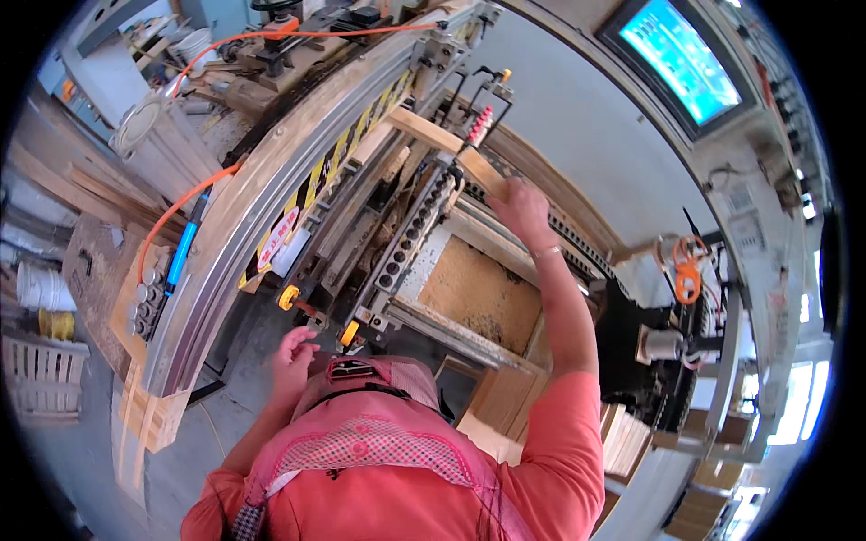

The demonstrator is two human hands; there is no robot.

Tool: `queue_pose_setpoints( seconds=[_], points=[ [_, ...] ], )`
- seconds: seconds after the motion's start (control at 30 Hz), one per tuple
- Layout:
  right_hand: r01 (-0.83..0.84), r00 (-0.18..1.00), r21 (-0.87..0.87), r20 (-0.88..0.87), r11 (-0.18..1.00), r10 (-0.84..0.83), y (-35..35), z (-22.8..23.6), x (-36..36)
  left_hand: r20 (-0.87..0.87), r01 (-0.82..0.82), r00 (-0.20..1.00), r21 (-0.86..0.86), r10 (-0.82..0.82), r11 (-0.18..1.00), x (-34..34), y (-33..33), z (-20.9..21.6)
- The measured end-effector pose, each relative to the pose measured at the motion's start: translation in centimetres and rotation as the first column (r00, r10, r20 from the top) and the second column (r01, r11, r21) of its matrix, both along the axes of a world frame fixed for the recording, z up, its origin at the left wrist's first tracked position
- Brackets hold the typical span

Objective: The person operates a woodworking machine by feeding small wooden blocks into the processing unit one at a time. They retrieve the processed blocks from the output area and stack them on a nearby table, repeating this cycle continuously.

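Observation:
My right hand (pixel 523 214) reaches forward over the machine, its fingers closed on the near end of a pale wooden strip (pixel 483 171). The strip lies slantwise across the machine's rails, and a thin dark part crosses over it midway. Red-tipped fittings (pixel 480 123) stand just beyond it. Low on the left, close to my body, my left hand (pixel 293 359) hangs with loosely bent fingers and nothing in it. Nearest to that hand are two yellow knobs, one at the rail end (pixel 289 298) and the other on the perforated metal bar (pixel 350 334).
A sawdust-covered tray (pixel 478 293) sits inside the machine frame. To the left runs a long beam (pixel 234 198) with an orange hose (pixel 171 216) and a blue air gun (pixel 183 252). A lit screen (pixel 681 59) hangs at upper right. Stacked boards (pixel 501 401) lie below my right arm.

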State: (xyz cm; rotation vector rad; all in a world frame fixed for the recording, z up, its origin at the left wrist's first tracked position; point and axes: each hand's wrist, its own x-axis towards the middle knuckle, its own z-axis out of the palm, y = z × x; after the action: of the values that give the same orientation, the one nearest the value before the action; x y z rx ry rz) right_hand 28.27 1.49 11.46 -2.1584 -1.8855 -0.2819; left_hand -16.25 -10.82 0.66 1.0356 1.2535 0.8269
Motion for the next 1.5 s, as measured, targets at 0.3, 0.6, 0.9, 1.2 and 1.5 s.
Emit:
queue_pose_setpoints(
  seconds=[0.3,0.6,0.9,1.2,1.5],
  points=[
    [-0.146,0.987,-0.289,-0.101,0.946,0.122,19.0,-5.0,-0.4,-0.141,-0.092,0.987,-0.08,0.08,0.993,6.1,0.5,1.7],
    [-0.154,0.988,-0.22,-0.057,0.963,0.144,22.0,-7.6,-1.0,-0.064,-0.014,0.998,0.109,0.021,0.994,11.3,6.2,2.4],
    [-0.337,0.922,-0.438,-0.332,0.833,0.199,5.7,-0.2,-1.4,0.493,0.312,0.802,0.137,-0.338,0.94,20.3,14.7,1.9],
    [-0.547,0.676,-0.21,-0.682,0.81,0.28,0.3,-5.0,-3.4,0.337,0.16,0.925,0.069,-0.174,0.985,18.1,12.4,-2.7],
    [-0.102,0.989,-0.305,-0.132,0.947,0.064,11.7,-3.2,2.4,-0.007,0.284,0.947,0.482,-0.32,0.829,15.4,8.6,-1.7]
  ],
)
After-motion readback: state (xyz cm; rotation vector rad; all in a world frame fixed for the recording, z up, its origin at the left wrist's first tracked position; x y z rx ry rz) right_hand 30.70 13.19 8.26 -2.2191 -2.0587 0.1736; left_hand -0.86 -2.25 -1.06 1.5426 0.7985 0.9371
